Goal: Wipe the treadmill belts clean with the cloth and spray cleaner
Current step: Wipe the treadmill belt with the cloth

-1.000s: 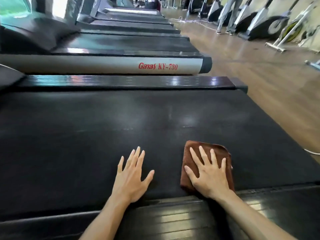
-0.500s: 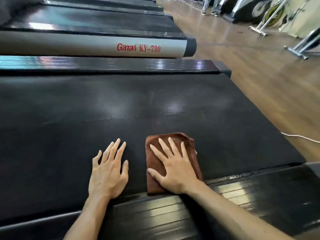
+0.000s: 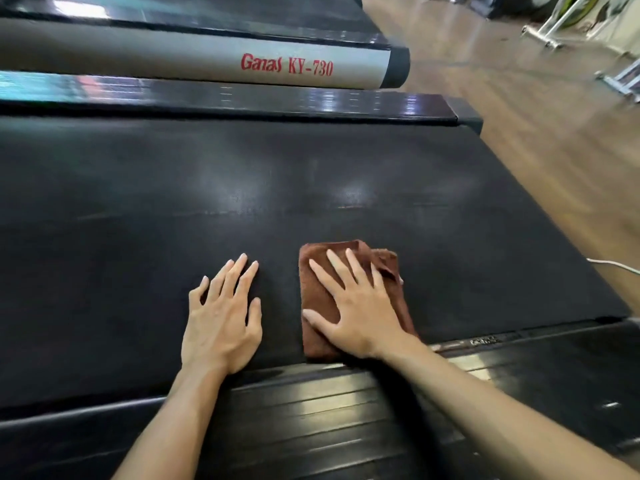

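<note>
A wide black treadmill belt (image 3: 242, 188) fills the middle of the head view. A folded brown cloth (image 3: 313, 271) lies on its near edge, right of centre. My right hand (image 3: 353, 306) presses flat on the cloth with straight, spread fingers. My left hand (image 3: 221, 313) rests flat on the bare belt just left of the cloth, fingers straight. No spray cleaner is in view.
A glossy black side rail (image 3: 311, 410) runs along the near edge under my forearms. Beyond the belt lie another black rail (image 3: 242, 98) and a grey treadmill frame (image 3: 173, 57) marked "Ganas KY-730". Wooden floor (image 3: 519, 133) and exercise machines (image 3: 554, 22) are to the right.
Both hands and the cloth have slid left along the belt's near edge relative to its right end. The view has tilted downward, closer to the belt.
</note>
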`<state>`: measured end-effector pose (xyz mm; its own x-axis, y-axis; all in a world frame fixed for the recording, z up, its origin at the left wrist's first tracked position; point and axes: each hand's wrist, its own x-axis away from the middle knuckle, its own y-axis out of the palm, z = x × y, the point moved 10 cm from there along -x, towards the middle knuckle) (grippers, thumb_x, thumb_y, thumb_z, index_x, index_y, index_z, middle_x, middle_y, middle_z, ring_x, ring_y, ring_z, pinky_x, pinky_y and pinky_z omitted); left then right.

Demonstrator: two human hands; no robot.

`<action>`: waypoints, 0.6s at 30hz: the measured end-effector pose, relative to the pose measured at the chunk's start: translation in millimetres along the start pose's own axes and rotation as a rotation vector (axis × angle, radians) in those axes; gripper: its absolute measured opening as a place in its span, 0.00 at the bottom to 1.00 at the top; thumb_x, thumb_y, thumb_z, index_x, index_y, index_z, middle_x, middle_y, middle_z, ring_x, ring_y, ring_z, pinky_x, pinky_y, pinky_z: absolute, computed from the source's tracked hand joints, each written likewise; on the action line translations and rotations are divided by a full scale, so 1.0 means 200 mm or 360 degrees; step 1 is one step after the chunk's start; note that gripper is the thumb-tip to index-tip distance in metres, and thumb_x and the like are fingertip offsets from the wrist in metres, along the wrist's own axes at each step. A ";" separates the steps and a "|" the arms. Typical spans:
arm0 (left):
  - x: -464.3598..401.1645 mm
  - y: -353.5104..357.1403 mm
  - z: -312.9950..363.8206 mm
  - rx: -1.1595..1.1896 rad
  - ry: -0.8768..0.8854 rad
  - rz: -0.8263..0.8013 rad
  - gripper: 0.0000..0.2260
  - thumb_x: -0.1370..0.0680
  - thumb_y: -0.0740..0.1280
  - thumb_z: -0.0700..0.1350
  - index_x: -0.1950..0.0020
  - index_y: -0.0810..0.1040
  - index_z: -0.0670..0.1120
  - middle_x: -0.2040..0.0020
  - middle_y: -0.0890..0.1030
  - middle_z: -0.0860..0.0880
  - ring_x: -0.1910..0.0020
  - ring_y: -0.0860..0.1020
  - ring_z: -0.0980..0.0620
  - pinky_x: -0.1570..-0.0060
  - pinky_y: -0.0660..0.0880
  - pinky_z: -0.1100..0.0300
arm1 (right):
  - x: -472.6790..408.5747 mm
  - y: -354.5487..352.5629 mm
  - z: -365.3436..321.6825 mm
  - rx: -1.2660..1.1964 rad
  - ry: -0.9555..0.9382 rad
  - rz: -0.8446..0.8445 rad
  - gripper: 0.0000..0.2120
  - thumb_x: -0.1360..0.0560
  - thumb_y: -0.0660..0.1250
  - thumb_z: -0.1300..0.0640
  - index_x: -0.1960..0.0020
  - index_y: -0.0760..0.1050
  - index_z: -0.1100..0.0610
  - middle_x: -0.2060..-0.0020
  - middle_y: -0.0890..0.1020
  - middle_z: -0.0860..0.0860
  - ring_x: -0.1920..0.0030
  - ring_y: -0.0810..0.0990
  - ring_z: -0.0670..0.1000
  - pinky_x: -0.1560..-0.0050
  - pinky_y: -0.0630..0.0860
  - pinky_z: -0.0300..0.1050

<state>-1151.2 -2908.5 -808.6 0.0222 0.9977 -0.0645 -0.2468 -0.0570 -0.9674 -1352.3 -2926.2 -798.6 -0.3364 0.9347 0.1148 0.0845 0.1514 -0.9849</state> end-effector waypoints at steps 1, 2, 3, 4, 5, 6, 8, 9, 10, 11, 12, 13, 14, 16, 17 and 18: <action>0.00 0.00 0.00 0.0006 -0.0002 0.0000 0.30 0.20 0.45 0.57 0.18 0.58 0.54 0.17 0.56 0.54 0.18 0.52 0.55 0.22 0.53 0.47 | 0.07 0.00 0.10 0.0009 0.0041 -0.0036 0.43 0.27 0.44 0.23 0.16 0.44 0.37 0.16 0.44 0.44 0.16 0.38 0.52 0.21 0.48 0.64; 0.00 0.00 0.00 0.0002 -0.0003 -0.0003 0.30 0.20 0.44 0.57 0.17 0.58 0.54 0.17 0.56 0.54 0.18 0.51 0.55 0.22 0.54 0.47 | 0.11 0.00 0.24 0.0040 0.0160 -0.0058 0.44 0.29 0.43 0.21 0.17 0.43 0.36 0.16 0.44 0.43 0.17 0.39 0.51 0.21 0.51 0.64; 0.00 0.00 0.01 -0.0004 -0.0008 -0.0007 0.30 0.20 0.44 0.57 0.17 0.57 0.54 0.17 0.55 0.54 0.18 0.51 0.55 0.22 0.54 0.47 | 0.12 -0.02 0.42 0.0062 0.0346 -0.0056 0.45 0.30 0.42 0.20 0.17 0.43 0.36 0.16 0.44 0.43 0.16 0.40 0.51 0.22 0.51 0.64; 0.00 0.00 0.01 -0.0011 -0.0011 -0.0012 0.31 0.21 0.44 0.57 0.17 0.57 0.54 0.17 0.55 0.54 0.18 0.51 0.55 0.22 0.54 0.47 | 0.09 -0.05 0.58 0.0037 0.0559 -0.0034 0.46 0.30 0.43 0.19 0.17 0.42 0.36 0.16 0.45 0.44 0.16 0.41 0.52 0.21 0.51 0.65; 0.00 0.00 0.01 -0.0020 -0.0006 -0.0010 0.31 0.21 0.45 0.57 0.17 0.57 0.53 0.17 0.55 0.54 0.18 0.51 0.55 0.22 0.54 0.47 | 0.04 -0.08 0.70 -0.0023 0.0749 -0.0026 0.46 0.28 0.45 0.19 0.16 0.42 0.38 0.16 0.46 0.46 0.16 0.42 0.54 0.21 0.49 0.67; 0.00 0.00 0.01 -0.0025 -0.0006 -0.0008 0.31 0.20 0.45 0.57 0.17 0.57 0.53 0.17 0.55 0.54 0.18 0.51 0.55 0.22 0.54 0.47 | -0.04 -0.10 0.75 -0.0065 0.0872 -0.0043 0.45 0.26 0.47 0.21 0.16 0.41 0.39 0.15 0.46 0.48 0.16 0.42 0.57 0.21 0.47 0.69; 0.00 0.00 0.00 -0.0023 -0.0015 -0.0019 0.30 0.20 0.45 0.57 0.17 0.57 0.53 0.17 0.55 0.54 0.18 0.51 0.55 0.22 0.53 0.47 | -0.23 -0.11 0.67 -0.0042 0.0907 -0.0039 0.43 0.23 0.50 0.25 0.15 0.41 0.43 0.15 0.45 0.52 0.17 0.41 0.62 0.23 0.42 0.74; 0.00 0.01 0.00 -0.0021 -0.0011 -0.0023 0.30 0.20 0.46 0.57 0.17 0.56 0.53 0.17 0.54 0.55 0.18 0.51 0.55 0.21 0.53 0.47 | -0.30 -0.10 0.57 -0.0019 0.0833 -0.0016 0.42 0.22 0.50 0.26 0.15 0.42 0.44 0.15 0.45 0.53 0.17 0.41 0.63 0.23 0.41 0.74; 0.00 0.01 0.01 -0.0023 -0.0003 -0.0022 0.30 0.20 0.46 0.57 0.17 0.56 0.54 0.17 0.55 0.55 0.18 0.51 0.55 0.21 0.53 0.47 | -0.36 -0.09 0.44 -0.0009 0.0698 0.0004 0.41 0.21 0.49 0.27 0.15 0.42 0.44 0.15 0.45 0.53 0.17 0.41 0.63 0.23 0.40 0.74; 0.00 0.00 0.00 -0.0020 -0.0003 -0.0017 0.30 0.20 0.46 0.57 0.17 0.57 0.54 0.17 0.55 0.54 0.18 0.51 0.55 0.22 0.53 0.47 | -0.38 -0.07 0.28 0.0012 0.0521 0.0024 0.41 0.22 0.49 0.27 0.15 0.43 0.43 0.15 0.46 0.52 0.17 0.41 0.62 0.23 0.39 0.73; 0.00 0.00 0.00 -0.0016 -0.0001 -0.0003 0.30 0.20 0.46 0.57 0.18 0.57 0.54 0.17 0.55 0.54 0.18 0.52 0.54 0.22 0.54 0.47 | -0.34 -0.05 0.12 0.0019 0.0355 0.0037 0.40 0.22 0.48 0.27 0.15 0.44 0.42 0.15 0.46 0.51 0.17 0.42 0.61 0.22 0.39 0.72; -0.01 0.00 -0.01 -0.0012 0.0002 0.0003 0.30 0.20 0.46 0.57 0.18 0.58 0.54 0.17 0.56 0.54 0.18 0.52 0.54 0.22 0.54 0.47 | -0.25 -0.03 -0.01 0.0017 0.0206 0.0045 0.40 0.24 0.48 0.26 0.16 0.46 0.40 0.15 0.47 0.50 0.16 0.42 0.60 0.22 0.39 0.71; 0.00 0.00 -0.01 -0.0017 0.0005 -0.0004 0.30 0.21 0.45 0.57 0.18 0.58 0.54 0.17 0.56 0.54 0.18 0.53 0.54 0.22 0.54 0.47 | -0.14 -0.02 -0.08 -0.0010 0.0088 0.0040 0.40 0.25 0.47 0.26 0.16 0.48 0.39 0.15 0.48 0.48 0.16 0.42 0.59 0.21 0.41 0.71; 0.00 0.01 0.00 -0.0043 0.0016 -0.0015 0.30 0.21 0.45 0.57 0.18 0.57 0.54 0.17 0.56 0.54 0.18 0.52 0.54 0.22 0.54 0.47 | 0.05 0.01 0.00 -0.0026 0.0086 -0.0016 0.41 0.28 0.45 0.24 0.17 0.49 0.36 0.16 0.47 0.45 0.16 0.40 0.55 0.21 0.46 0.69; 0.00 0.01 -0.01 -0.0040 0.0003 -0.0010 0.30 0.20 0.45 0.57 0.18 0.57 0.54 0.17 0.56 0.54 0.18 0.52 0.54 0.22 0.54 0.47 | 0.10 0.02 0.12 -0.0003 0.0172 -0.0084 0.42 0.29 0.44 0.24 0.17 0.48 0.35 0.16 0.45 0.44 0.17 0.38 0.53 0.21 0.48 0.69; -0.01 0.00 -0.01 -0.0036 -0.0003 -0.0010 0.30 0.20 0.45 0.57 0.18 0.57 0.54 0.17 0.56 0.54 0.18 0.52 0.54 0.22 0.55 0.46 | 0.10 0.01 0.28 0.0038 0.0311 -0.0109 0.42 0.28 0.44 0.24 0.17 0.46 0.35 0.16 0.45 0.44 0.17 0.38 0.53 0.21 0.49 0.69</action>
<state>-1149.9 -2909.6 -809.6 0.0218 0.9981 -0.0576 -0.2247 -0.0513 -0.9731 -1412.5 -2924.8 -805.7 -0.1521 0.9675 0.2022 0.0449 0.2112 -0.9764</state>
